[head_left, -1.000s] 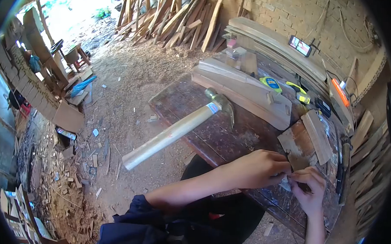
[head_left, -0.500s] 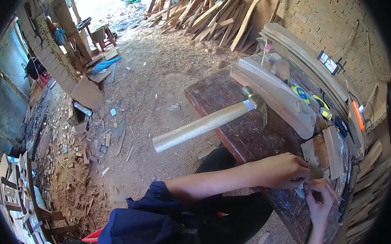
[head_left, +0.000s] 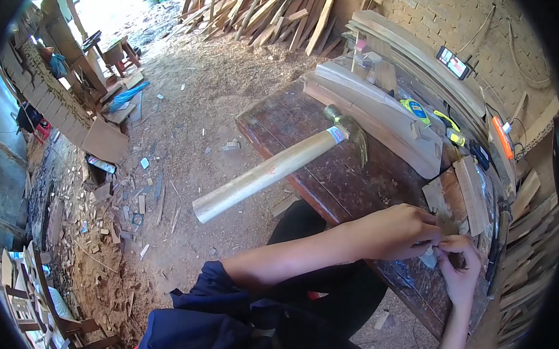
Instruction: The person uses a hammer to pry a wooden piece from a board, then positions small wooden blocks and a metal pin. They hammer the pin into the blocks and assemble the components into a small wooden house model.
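My left hand (head_left: 408, 232) reaches across from the left, its fingers curled into a pinch over the near end of the workbench (head_left: 381, 185). My right hand (head_left: 460, 263) meets it there, thumb and finger pinched together. What the fingertips hold between them is too small to make out. Just below them shows a small pale scrap (head_left: 428, 258). A claw hammer (head_left: 270, 172) rests with its head on the bench, and its thick wooden handle juts out past the edge. Beyond my hands lie a flat wood block (head_left: 473, 196) and a shaped board (head_left: 378, 122).
A tape measure (head_left: 415, 112) and a yellow-and-black tool (head_left: 456, 137) lie along the bench's far side. A phone (head_left: 453, 62) and an orange tool (head_left: 502, 137) are near the brick wall. Timber (head_left: 271, 20) leans at the back; shavings and offcuts cover the floor (head_left: 182, 129).
The view has shifted, so the bench and hammer appear further left and slightly higher. Both hands stay together at the same spot, fingers still pinched.
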Tool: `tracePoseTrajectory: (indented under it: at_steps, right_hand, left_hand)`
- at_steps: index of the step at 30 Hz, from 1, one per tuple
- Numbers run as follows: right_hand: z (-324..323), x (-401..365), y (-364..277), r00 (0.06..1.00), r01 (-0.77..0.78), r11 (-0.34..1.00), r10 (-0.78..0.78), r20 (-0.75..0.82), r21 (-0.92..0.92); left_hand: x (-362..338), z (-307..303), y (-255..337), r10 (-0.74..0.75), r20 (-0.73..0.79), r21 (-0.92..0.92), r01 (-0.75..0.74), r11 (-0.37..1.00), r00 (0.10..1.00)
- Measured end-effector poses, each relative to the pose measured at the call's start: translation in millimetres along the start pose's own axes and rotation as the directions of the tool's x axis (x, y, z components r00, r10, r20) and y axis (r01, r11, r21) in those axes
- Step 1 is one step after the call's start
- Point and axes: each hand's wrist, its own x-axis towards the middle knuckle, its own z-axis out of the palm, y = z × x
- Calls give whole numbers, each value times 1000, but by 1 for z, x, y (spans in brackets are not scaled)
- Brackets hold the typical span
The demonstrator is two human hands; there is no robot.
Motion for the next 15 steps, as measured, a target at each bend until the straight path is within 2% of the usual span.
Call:
tracePoseTrajectory:
  at_steps: [4,7,15]
  right_hand:
    - [-4,3,0,995,-94,994,95,-10,57]
    - [-6,20,-8,993,-105,994,105,-49,5]
    - [25,109,-47,977,107,994,-99,189,-32]
  left_hand:
    - [0,0,-1,-17,20,4,17,1000,1000]
    - [-1,1,-4,8,10,12,-8,1000,1000]
    - [-4,1,-3,-27,40,-5,27,1000,999]
